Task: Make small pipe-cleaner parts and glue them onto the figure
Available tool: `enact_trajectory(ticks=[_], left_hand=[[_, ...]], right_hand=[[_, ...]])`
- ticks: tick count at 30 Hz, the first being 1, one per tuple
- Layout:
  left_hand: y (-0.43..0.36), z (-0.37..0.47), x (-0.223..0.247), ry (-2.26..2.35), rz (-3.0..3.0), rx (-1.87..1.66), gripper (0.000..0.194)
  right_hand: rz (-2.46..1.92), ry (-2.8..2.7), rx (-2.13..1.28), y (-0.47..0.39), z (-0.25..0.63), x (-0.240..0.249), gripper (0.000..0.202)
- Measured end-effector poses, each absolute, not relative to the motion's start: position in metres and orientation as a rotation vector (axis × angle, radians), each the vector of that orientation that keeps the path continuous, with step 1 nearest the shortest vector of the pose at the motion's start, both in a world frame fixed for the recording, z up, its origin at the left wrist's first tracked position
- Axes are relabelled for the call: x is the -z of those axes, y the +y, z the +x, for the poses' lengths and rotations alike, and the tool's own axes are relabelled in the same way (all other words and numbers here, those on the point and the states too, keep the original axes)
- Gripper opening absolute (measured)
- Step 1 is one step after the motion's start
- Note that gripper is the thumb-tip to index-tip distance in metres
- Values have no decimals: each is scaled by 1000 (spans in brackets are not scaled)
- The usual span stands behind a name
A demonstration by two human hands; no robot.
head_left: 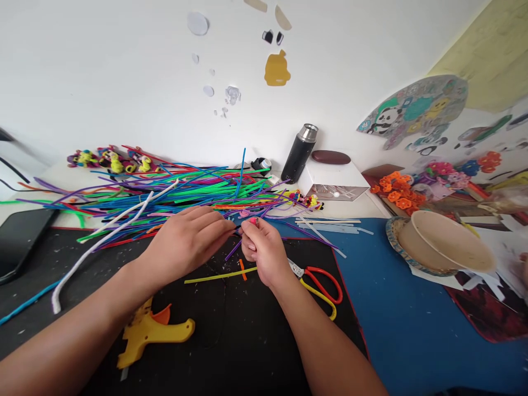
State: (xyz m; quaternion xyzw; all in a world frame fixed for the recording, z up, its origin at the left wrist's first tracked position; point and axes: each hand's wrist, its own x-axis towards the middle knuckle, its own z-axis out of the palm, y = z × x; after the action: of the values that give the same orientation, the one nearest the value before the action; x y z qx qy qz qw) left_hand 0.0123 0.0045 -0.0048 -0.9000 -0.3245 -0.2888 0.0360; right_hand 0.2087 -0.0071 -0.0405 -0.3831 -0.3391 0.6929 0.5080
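Note:
Over the black mat, both hands meet near the middle of the head view. My right hand (264,250) is closed in a pinch, with a small pinkish-red piece (253,221) showing at its thumb tip; what it belongs to is mostly hidden. My left hand (190,236) is closed, its fingers pressed together. A short dark strand (238,229) shows in the gap between the two hands. Below them lie a yellow pipe cleaner (218,276) and a short orange one (242,269). Scissors (324,286) with red and yellow handles rest beside my right wrist.
Many coloured pipe cleaners (193,190) are heaped along the wall. A yellow glue gun (159,333) lies near my left forearm. Behind stand a black thermos (300,154) and a white box (336,184). A beige bowl (449,242) and orange flowers (398,190) are right; a phone (22,239) left.

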Motion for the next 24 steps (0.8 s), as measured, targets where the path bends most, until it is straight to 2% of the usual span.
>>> enact_trajectory(ticks=[5, 7, 13, 24], left_hand=[[2, 14, -10, -1862, -3091, 1108, 50], [3, 14, -15, -2055, -3199, 1128, 58], [8, 12, -17, -2230, -3302, 1166, 65], [10, 8, -12, -2275, -3322, 1131, 52]], right_hand=[[-916, -834, -1646, -7, 211, 40, 33], [-917, -853, -1627, -7, 211, 39, 33], [-902, -953, -1607, -10, 210, 39, 36], [-934, -1034, -1563, -11, 209, 41, 38]])
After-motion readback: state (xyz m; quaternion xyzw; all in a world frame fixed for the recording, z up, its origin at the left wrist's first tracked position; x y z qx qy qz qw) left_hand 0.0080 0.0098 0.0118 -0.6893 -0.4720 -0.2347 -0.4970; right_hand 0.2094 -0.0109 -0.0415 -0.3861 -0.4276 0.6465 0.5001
